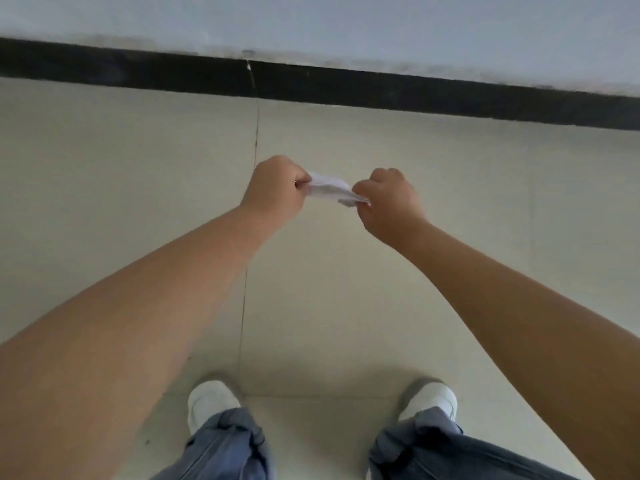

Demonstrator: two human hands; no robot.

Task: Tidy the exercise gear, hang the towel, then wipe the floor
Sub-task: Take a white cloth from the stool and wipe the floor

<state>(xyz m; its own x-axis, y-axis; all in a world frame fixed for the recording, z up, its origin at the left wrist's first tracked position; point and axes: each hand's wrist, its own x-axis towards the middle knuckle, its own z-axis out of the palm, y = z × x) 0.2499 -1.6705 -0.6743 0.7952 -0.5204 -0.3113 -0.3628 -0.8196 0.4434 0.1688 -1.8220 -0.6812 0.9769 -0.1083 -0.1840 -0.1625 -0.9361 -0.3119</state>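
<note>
While the person stood facing the wall, the tiled floor (346, 306) filled most of the frame, pale and crossed by a thin grout line running down from the upper middle toward the feet. Across the top ran the light wall (346, 26), with a black skirting band (346, 84) slanting from upper left to right. Both bare forearms reached in from the lower corners toward the centre. At the bottom edge, blue jeans (225, 445) bunched over two white shoes (211, 400) planted apart on the tiles.

Just above centre, the left hand (273, 188) was closed into a fist, pinching one end of a small crumpled white tissue or cloth (330, 190). The right hand (388, 199), also curled tight, gripped the other end, so the piece hung stretched between them, in the air and well above the floor. Whether it was paper or fabric could not be told.

No exercise gear or towel showed, so this looked like getting ready for the floor wipe. The main risk seemed to be tearing: if it was thin paper, pulling the two fists further apart could have split it, leaving scraps too small to wipe with. Kept bunched like this, it would also have covered little floor. A loosened pinch at either end could have dropped it onto the tiles.
</note>
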